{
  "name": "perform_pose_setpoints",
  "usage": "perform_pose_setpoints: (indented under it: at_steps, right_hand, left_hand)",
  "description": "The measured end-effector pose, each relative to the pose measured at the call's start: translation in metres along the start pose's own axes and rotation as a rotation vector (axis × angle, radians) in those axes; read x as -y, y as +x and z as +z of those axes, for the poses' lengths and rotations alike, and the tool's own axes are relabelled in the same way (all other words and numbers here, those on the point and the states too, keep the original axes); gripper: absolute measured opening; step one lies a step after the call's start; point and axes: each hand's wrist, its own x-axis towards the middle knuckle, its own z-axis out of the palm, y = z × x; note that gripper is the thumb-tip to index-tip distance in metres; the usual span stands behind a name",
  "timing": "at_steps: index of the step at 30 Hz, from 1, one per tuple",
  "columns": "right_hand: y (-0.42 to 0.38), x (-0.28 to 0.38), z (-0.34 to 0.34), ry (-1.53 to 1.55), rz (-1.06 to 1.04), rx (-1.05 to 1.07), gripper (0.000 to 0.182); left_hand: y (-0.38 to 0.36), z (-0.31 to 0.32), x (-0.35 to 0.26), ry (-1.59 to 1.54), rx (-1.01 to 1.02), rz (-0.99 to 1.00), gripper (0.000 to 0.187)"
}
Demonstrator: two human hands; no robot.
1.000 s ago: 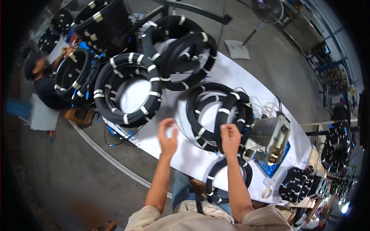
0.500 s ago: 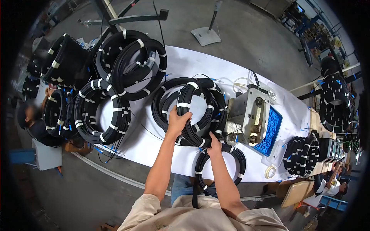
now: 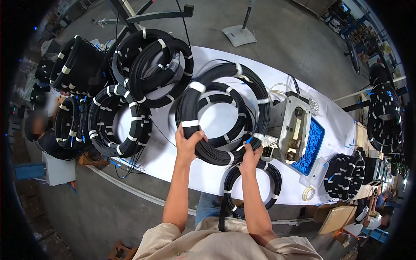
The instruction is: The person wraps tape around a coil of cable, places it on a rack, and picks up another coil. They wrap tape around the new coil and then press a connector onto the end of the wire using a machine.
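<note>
A thick coil of black cable (image 3: 189, 106), bound with white tape bands, is held up over the white table and faces me as a wide ring. My left hand (image 3: 187, 145) is closed around its lower left side. My right hand (image 3: 250, 159) grips its lower right side, close to a blue cable end (image 3: 249, 140). Through the ring, another black coil (image 3: 239, 100) shows lying on the table, partly hidden. Below my right hand, a smaller taped coil (image 3: 276, 184) lies at the table's front edge, partly covered by my right forearm.
To the right stand a metal machine (image 3: 289, 130) and a blue tray (image 3: 321, 145) of small blue pieces. A tape roll (image 3: 308, 193) lies near the front edge. Several taped coils (image 3: 121, 147) are piled at left. A person (image 3: 39, 130) sits at far left.
The held coil has been raised and turned, from edge-on to a broad open ring facing me. My left hand has moved left and down, and my right hand slightly right.
</note>
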Motion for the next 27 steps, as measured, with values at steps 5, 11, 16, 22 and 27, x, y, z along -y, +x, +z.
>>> perform_pose_setpoints:
  at_steps: [5,11,16,22,27]
  right_hand:
    - [-0.001,0.050,0.044,-0.102,-0.256,0.064,0.058]
    - [0.050,0.045,0.083,-0.517,-0.349,0.173,0.066]
    - [0.072,0.004,0.093,-0.835,-0.458,0.130,0.070]
    - [0.073,0.040,0.101,-1.156,-0.158,0.144,0.092]
    - [0.106,0.033,0.096,-0.416,0.335,0.407,0.071]
  left_hand:
    - [0.009,-0.022,0.004,-0.208,-0.161,-0.063,0.032]
    - [0.031,-0.059,0.021,0.239,-0.295,-0.124,0.038]
    - [0.042,-0.077,0.060,0.565,-0.460,-0.220,0.066]
    - [0.072,-0.093,0.050,0.418,-0.443,-0.340,0.078]
    - [0.083,-0.101,0.044,0.177,-0.285,-0.527,0.065]
